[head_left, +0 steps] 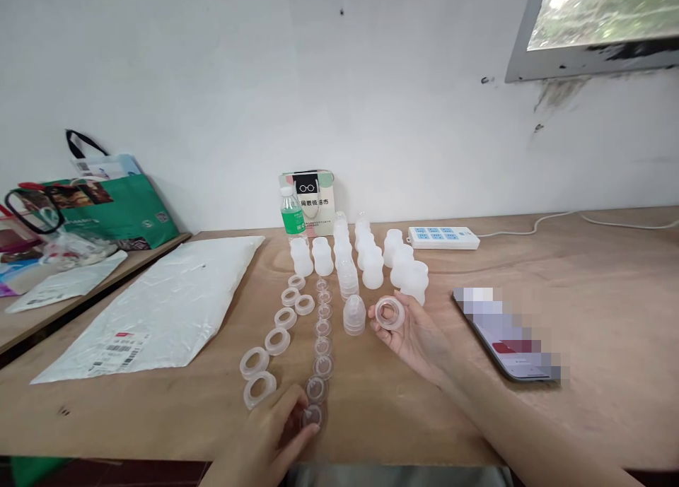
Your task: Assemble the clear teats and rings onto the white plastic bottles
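My right hand [412, 335] holds a translucent screw ring [390, 312] between thumb and fingertips, palm up, just in front of the small white bottles [371, 261]. My left hand [273, 437] rests at the table's near edge, its fingers pinching the nearest clear silicone nipple [312, 416] of a row of nipples [322, 331]. A column of several more screw rings [276, 340] lies to the left of that row. One capped bottle top [353, 314] stands between the nipples and my right hand.
A phone [506, 335] lies to the right on the wooden table [610, 296]. A white plastic mailer bag [164, 307] lies at the left. At the back stand a green water bottle [292, 215], a small box [312, 197] and a power strip [443, 237]. Bags [95, 204] sit far left.
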Motion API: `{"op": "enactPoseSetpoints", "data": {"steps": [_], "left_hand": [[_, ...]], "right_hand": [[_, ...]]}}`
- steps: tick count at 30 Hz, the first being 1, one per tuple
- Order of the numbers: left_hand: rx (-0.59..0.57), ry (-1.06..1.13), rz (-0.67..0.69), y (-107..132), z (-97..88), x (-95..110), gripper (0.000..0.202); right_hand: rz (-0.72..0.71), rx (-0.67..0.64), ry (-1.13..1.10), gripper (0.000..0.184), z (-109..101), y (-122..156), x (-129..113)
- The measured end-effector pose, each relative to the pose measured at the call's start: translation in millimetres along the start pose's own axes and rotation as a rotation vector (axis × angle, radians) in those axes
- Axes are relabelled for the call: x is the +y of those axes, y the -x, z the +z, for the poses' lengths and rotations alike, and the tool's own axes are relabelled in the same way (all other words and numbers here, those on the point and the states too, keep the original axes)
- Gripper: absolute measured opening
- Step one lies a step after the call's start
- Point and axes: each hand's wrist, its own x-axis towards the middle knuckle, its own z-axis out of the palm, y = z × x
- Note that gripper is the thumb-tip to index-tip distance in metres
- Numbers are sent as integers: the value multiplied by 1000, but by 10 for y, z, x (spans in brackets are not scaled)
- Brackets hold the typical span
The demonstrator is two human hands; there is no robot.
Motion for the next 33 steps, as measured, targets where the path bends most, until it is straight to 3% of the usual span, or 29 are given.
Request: {"op": "enactPoseSetpoints", "data": {"steps": [8, 12, 14, 19, 24, 30, 33], "left_hand": [[200, 133, 281, -24, -143, 108, 10], [342, 140, 396, -304, -257, 395, 22], [380, 102, 486, -516, -308, 550, 17], [310, -20, 577, -936, -348, 742, 19], [174, -137, 601, -1085, -341, 731, 19], [168, -95, 617, -1129, -262, 713, 17], [246, 4, 621, -1151, -179, 703, 22]], "right_hand": [[-12, -89, -8, 14, -46, -10, 22], [-20, -110, -47, 8, -57, -8, 44], [-32, -124, -66, 8, -57, -4, 36], [-79, -117, -101, 8, -58, -3, -4], [-136, -85, -50, 13, -88, -24, -1], [-146, -87, -5, 15, -137, -57, 57], [-147, -100, 35, 16, -137, -65, 72]]}}
